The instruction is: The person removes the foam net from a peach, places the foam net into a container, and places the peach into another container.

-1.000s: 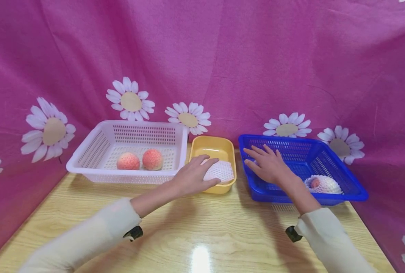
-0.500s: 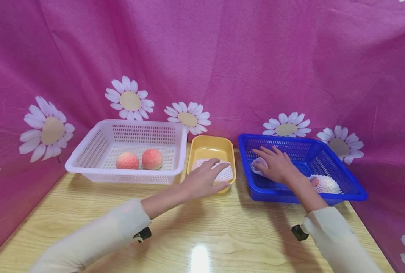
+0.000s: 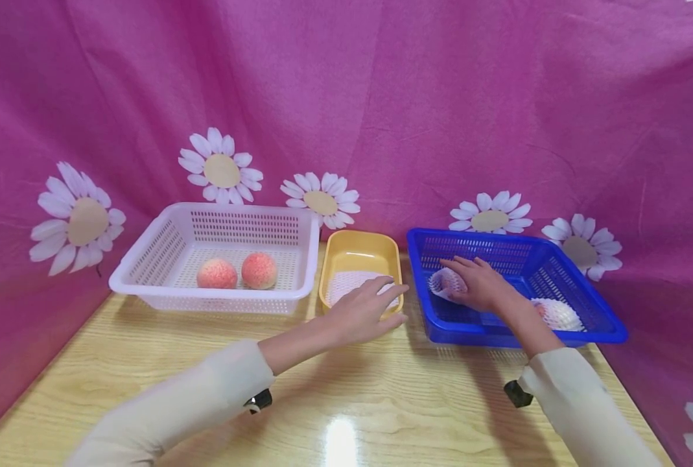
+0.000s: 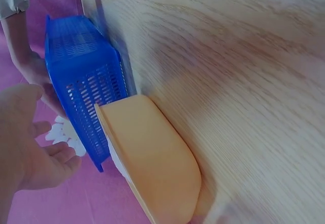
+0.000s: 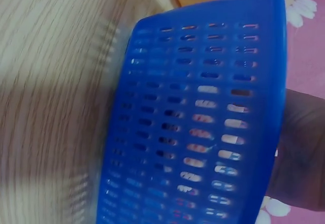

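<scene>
My right hand (image 3: 480, 285) reaches into the blue basket (image 3: 609, 331) and holds a peach in a white foam net (image 3: 444, 284), fingers over its far side. The thumb is hidden in the head view. A second netted peach (image 3: 559, 316) lies at the basket's right, its red skin showing at one end. In the right wrist view the basket's slotted wall (image 5: 152, 112) hides most of the hand. My left hand (image 3: 360, 314), fingers spread and holding nothing, hovers over the near edge of the yellow box (image 3: 364, 245). Flat white foam netting (image 3: 346, 282) lies in that box.
A white basket (image 3: 127, 285) at the left holds two bare peaches (image 3: 259, 270) (image 3: 217, 274). All three containers stand in a row on the wooden table (image 3: 404, 402), before a magenta cloth (image 3: 381, 117) with daisies.
The right hand has moved down and slightly right, and its fingers have closed around the netted peach. The left hand has drifted right and nearer, uncovering more of the netting in the yellow box.
</scene>
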Tool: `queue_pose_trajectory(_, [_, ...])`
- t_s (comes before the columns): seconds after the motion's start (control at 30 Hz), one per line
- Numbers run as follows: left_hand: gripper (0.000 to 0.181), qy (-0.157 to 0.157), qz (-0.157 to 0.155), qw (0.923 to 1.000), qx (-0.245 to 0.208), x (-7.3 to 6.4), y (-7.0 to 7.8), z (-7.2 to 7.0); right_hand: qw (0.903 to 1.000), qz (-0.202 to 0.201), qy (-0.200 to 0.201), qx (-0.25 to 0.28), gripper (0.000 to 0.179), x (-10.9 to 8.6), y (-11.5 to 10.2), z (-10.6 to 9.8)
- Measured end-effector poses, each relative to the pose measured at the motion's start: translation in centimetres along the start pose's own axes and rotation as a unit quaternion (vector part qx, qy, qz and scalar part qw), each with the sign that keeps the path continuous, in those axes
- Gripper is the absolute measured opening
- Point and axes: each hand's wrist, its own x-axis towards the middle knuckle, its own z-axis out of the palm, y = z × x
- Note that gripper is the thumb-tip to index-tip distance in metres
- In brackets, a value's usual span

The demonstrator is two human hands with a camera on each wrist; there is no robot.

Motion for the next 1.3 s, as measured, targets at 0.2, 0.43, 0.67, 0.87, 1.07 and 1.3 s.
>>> queue_pose_trajectory(0.2, [0.056,-0.002,0.025,0.9995,0.019,1.1,0.7,0.9,0.9998,-0.005,-0.004,0.016,0.067,-0.1,0.4,0.5])
queue_pose_trajectory(0.43, [0.056,-0.015,0.056,0.9977,0.034,1.8,2.0,1.2,0.9998,-0.02,0.008,0.004,0.069,-0.1,1.2,1.3])
queue_pose_trajectory(0.67, [0.052,-0.002,0.097,0.9923,0.077,2.9,2.9,2.2,0.9998,-0.021,0.003,-0.003,0.067,-0.2,0.9,1.3])
queue_pose_trajectory(0.87, [0.049,-0.002,0.12,0.9876,0.102,3.6,3.4,2.8,0.9995,-0.024,0.005,-0.02,0.063,-0.2,0.7,1.4])
queue_pose_trajectory(1.07, [0.045,0.015,0.157,0.977,0.144,4.0,3.5,3.4,0.9997,-0.004,-0.005,-0.024,0.063,-0.4,0.7,1.3])
queue_pose_trajectory(1.3, [0.043,0.01,0.164,0.9726,0.165,4.2,3.6,4.3,0.9994,0.001,-0.006,-0.034,0.06,-0.4,0.9,1.4])
